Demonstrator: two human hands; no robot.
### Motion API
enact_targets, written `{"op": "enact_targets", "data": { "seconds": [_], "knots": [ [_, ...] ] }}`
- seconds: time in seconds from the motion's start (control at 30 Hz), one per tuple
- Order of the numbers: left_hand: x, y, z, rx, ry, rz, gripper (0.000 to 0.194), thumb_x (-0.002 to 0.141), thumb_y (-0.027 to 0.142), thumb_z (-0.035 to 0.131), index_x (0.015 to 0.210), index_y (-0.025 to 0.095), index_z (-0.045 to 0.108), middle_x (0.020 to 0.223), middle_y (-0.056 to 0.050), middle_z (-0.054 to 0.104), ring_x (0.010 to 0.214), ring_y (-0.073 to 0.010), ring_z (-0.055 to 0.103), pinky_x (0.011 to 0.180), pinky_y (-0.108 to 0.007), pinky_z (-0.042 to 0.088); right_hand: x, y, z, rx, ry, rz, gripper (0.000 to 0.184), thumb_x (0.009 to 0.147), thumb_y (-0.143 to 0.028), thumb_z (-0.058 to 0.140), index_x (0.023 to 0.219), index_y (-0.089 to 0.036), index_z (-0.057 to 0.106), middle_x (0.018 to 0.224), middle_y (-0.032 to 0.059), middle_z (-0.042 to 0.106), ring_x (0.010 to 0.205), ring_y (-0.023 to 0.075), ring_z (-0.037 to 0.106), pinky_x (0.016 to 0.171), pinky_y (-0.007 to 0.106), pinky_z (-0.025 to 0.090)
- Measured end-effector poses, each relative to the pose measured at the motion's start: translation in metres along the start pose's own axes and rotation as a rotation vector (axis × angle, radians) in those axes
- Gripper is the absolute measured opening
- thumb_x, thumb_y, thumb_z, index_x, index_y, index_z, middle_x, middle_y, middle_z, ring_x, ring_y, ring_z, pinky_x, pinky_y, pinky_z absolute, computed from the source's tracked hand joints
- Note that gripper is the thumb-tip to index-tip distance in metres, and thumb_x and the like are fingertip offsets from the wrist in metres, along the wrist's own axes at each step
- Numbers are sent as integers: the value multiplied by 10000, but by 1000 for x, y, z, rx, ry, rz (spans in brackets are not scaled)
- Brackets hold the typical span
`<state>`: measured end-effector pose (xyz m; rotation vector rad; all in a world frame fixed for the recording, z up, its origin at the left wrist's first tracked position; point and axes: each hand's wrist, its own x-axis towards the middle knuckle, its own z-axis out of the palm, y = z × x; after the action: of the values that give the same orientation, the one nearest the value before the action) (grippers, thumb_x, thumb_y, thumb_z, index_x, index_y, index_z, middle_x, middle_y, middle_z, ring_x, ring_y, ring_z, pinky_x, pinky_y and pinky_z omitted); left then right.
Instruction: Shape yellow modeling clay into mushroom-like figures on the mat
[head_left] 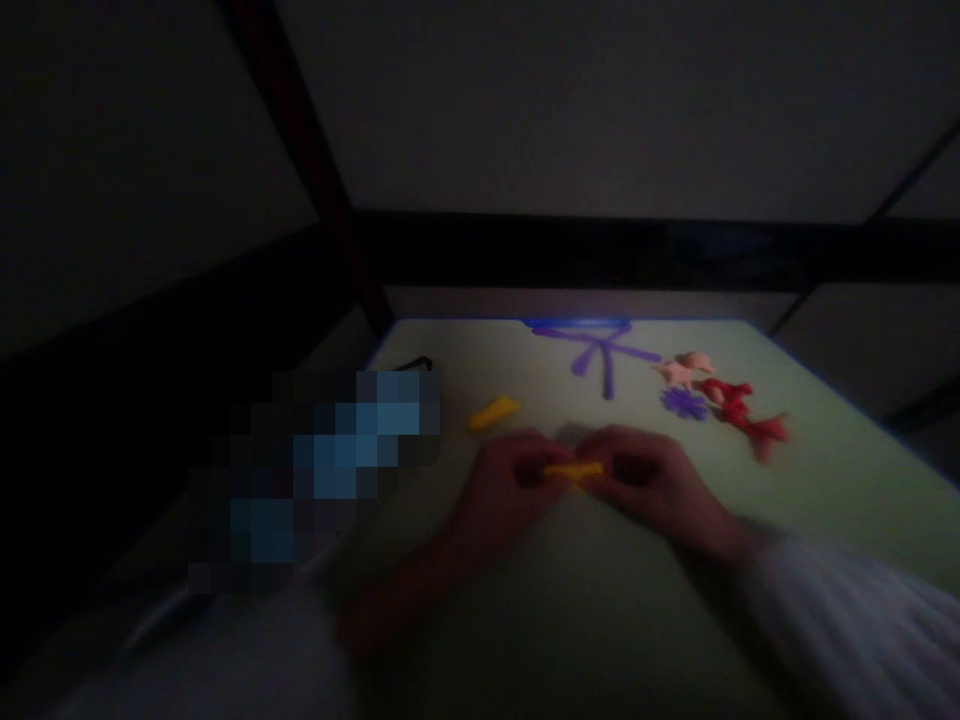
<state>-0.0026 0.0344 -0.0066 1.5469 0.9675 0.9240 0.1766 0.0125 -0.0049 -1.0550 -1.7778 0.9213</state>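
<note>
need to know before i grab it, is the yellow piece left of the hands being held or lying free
Lying free: the yellow piece rests on the table, untouched.

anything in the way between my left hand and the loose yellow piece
Nothing visible stands between your left hand and the loose yellow piece on the table. Both hands, your right hand included, are pinching a yellow strip.

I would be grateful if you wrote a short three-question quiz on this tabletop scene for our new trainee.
1. What colour is the held piece between the left hand and the right hand?
A) red
B) yellow
C) purple
2. True or false: the red pieces lie to the right of the long purple strips.
3. Fill in: as the person sees it, the loose yellow piece lies to the ____ of the held piece.

Key: 1 B; 2 true; 3 left
</note>
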Motion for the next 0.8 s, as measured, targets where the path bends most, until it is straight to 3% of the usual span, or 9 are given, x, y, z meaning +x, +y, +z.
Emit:
{"op": "enact_targets", "data": {
  "seconds": [0.17, 0.43, 0.8],
  "knots": [
    [0, 1, -2, 72, -15, 68, 219, 633, 124, 694, 851, 136, 685, 881, -56, 634, 784, -145, 616, 657, -244, 504, 1, 0, -2, 35, 36, 37, 144, 749, -274, 667, 834, -158, 670, 827, 64, 654, 725, 145, 611, 626, 276, 507],
    [-3, 3, -5, 384, -3, 275, 226, 654, 105, 675, 871, 165, 684, 803, -27, 628, 683, -114, 551, 595, -220, 457, 3, -1, -2, 128, 59, 173, 215, 687, -271, 718, 846, -177, 609, 681, -3, 618, 588, 106, 567, 534, 232, 475],
    [-5, -6, 0, 379, 37, 498, 263, 674, 98, 679, 925, 177, 669, 785, -6, 591, 620, -78, 517, 553, -194, 447, 3, -6, 6, 368, 42, 300, 435, 626, -216, 767, 1001, -201, 548, 736, -10, 696, 652, 124, 652, 610, 240, 522]
  ]
}}
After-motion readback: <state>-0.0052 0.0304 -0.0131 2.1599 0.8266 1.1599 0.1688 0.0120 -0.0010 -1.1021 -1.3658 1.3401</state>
